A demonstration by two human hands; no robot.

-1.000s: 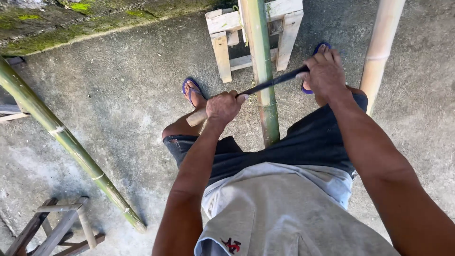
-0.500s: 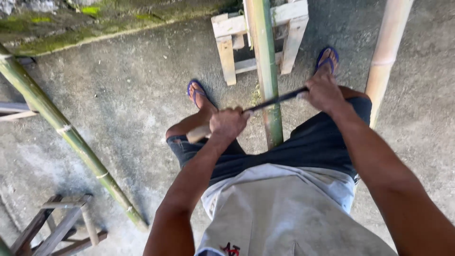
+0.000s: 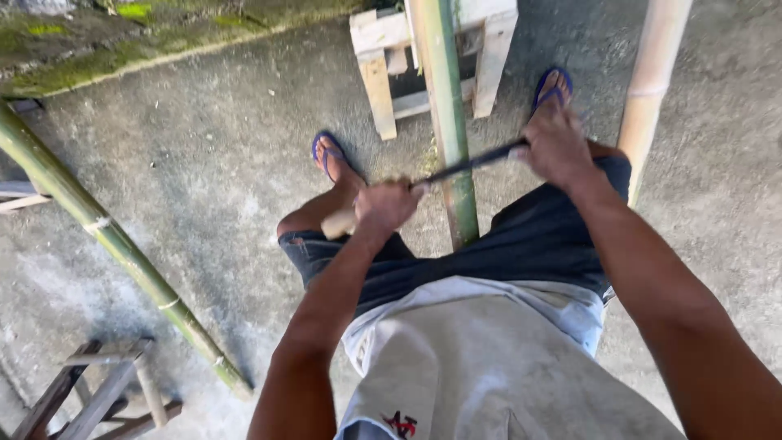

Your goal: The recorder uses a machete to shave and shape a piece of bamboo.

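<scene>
Both hands are drawing the dark blade (image 3: 472, 163) back along the green bamboo pole (image 3: 446, 122) toward the body. The left hand (image 3: 387, 205) is sliding lower and the right hand (image 3: 556, 145) is following, while the view is tilting slightly downward.

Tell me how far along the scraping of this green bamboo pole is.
In hand: left hand on the wooden handle and right hand on the far end hold a dark blade across the green pole resting on a wooden stand. The pole's left edge looks pale, perhaps already shaved; most remains green. Two other poles lie untouched.
</scene>
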